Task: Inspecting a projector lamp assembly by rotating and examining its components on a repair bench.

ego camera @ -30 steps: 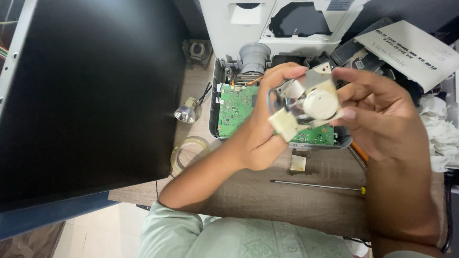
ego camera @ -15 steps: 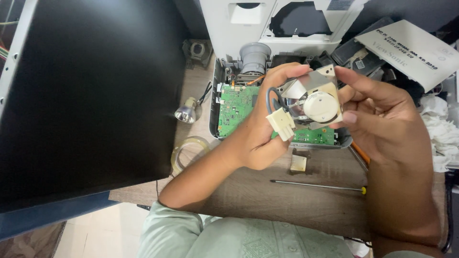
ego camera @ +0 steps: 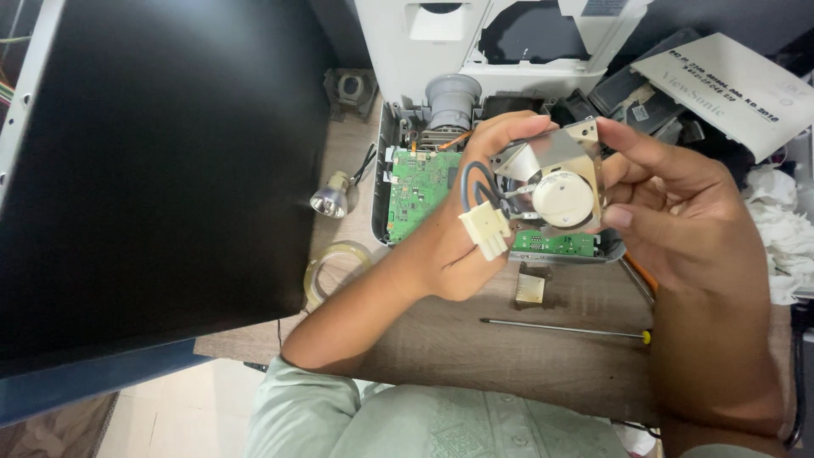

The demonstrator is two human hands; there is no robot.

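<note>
Hands raised together above wooden desk (ego camera: 475, 339), left hand (ego camera: 462, 233) and right hand (ego camera: 678, 220) gripping metal lamp module (ego camera: 555, 182) between them, white connector (ego camera: 485, 231) dangling at left thumb, opened projector (ego camera: 424, 191) beyond.

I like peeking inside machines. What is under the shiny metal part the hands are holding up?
Below the lamp module lies an opened device with green circuit boards. The left hand and right hand cover its middle.

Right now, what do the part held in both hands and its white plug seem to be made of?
The lamp module looks like bare sheet metal: dull silver, folded flat faces, with a matte white disc, maybe ceramic. The connector looks like moulded cream plastic, smooth and blocky. Both the left hand and right hand grip the module.
</note>
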